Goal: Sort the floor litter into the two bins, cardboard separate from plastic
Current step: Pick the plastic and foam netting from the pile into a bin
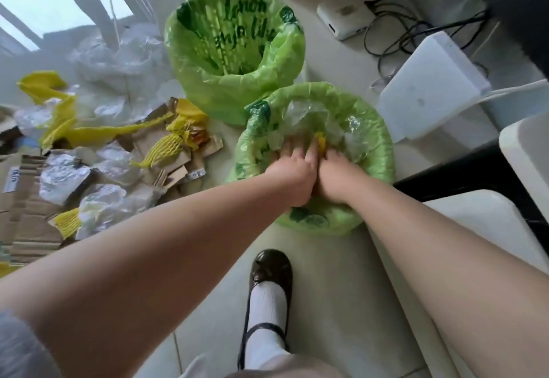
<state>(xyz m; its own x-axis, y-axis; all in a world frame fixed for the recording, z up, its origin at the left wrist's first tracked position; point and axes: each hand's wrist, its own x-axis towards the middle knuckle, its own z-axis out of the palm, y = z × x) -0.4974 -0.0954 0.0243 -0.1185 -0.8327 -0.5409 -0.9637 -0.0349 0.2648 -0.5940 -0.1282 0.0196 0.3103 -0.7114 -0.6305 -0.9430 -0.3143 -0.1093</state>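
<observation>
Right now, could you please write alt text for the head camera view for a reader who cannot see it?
Both hands, left hand and right hand, press clear plastic down into the nearer green-lined bin. The farther bin looks empty, and cardboard pieces, plastic wrap and yellow netting litter the floor to the left.

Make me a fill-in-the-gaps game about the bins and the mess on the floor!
1. Both hands, the left hand and the right hand, press down inside the ____ bin.
2. The far bin has a liner coloured ____.
3. The cardboard pieces lie on the floor to the ____ of the bins.
4. The near bin holds clear ____ wrap.

Missing words: near; green; left; plastic
</observation>
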